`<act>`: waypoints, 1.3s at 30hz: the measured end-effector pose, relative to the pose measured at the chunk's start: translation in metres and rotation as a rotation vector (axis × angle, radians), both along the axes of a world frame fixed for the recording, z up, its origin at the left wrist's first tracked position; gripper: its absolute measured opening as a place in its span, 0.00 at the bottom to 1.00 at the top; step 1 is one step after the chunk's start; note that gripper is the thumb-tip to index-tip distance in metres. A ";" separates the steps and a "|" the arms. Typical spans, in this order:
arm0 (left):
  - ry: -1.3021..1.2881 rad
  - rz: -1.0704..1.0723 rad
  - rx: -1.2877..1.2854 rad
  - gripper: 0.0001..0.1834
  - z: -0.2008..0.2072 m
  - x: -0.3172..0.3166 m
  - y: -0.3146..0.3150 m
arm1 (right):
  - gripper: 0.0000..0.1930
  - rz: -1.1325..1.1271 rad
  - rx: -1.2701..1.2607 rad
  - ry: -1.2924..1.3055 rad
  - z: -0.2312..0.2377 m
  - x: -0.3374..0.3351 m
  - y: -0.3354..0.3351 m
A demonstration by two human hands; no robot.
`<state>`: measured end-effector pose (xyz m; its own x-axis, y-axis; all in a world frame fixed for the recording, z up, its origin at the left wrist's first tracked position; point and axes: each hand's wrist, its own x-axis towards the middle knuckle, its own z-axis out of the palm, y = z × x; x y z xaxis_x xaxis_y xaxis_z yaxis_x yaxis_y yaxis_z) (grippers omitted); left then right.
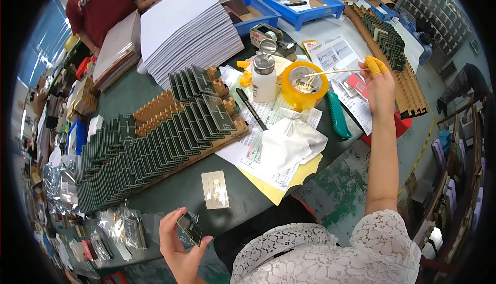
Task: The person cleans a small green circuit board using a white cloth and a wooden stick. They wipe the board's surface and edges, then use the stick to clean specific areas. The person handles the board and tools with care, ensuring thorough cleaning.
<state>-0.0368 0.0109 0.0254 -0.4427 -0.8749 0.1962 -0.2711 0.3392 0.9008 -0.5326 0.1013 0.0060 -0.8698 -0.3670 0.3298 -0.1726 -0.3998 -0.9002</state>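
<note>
Between the thumb and fingers of my left hand (pixel 178 248), a small dark circuit board (pixel 190 228) is held tilted by its edges, over the near edge of the table. My right hand (pixel 381 85), with yellow finger cots on its fingertips, pinches a long thin cotton swab (pixel 343 71). The swab's far end reaches over a yellow tape roll (pixel 290 98), whose centre holds a small cup with more swabs. Just left of the roll stands a white pump bottle (pixel 264 80) with a metal top. A pale metallic plate (pixel 215 190) lies flat on the table near my left hand.
Wooden slotted racks (pixel 155 111) hold rows of green boards at left; another rack (pixel 385 41) stands far right. A white cloth (pixel 293 138), black marker (pixel 251 109) and green cutter (pixel 338 116) lie mid-table. Behind are a paper stack (pixel 191 31), blue trays (pixel 302 5) and two people.
</note>
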 end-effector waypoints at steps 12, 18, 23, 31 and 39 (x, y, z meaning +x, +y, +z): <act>0.059 -0.031 -0.049 0.36 -0.004 0.013 -0.006 | 0.06 0.420 0.011 0.224 0.024 0.168 -0.029; 0.052 0.011 -0.059 0.36 -0.007 0.031 -0.005 | 0.06 0.677 0.164 0.352 0.008 0.227 -0.053; 0.075 0.021 -0.036 0.36 -0.013 0.038 -0.007 | 0.08 0.757 0.183 0.367 0.009 0.238 -0.056; 0.103 0.016 -0.031 0.35 -0.015 0.041 -0.010 | 0.08 0.779 0.229 0.328 0.010 0.246 -0.055; 0.109 0.011 -0.029 0.34 -0.014 0.040 -0.012 | 0.09 0.766 0.333 0.405 0.005 0.247 -0.054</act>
<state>0.0028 -0.0007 0.0109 -0.4083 -0.8728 0.2675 -0.1761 0.3628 0.9151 -0.2858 0.0471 0.0108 -0.1929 -0.9241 0.3298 -0.2943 -0.2662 -0.9179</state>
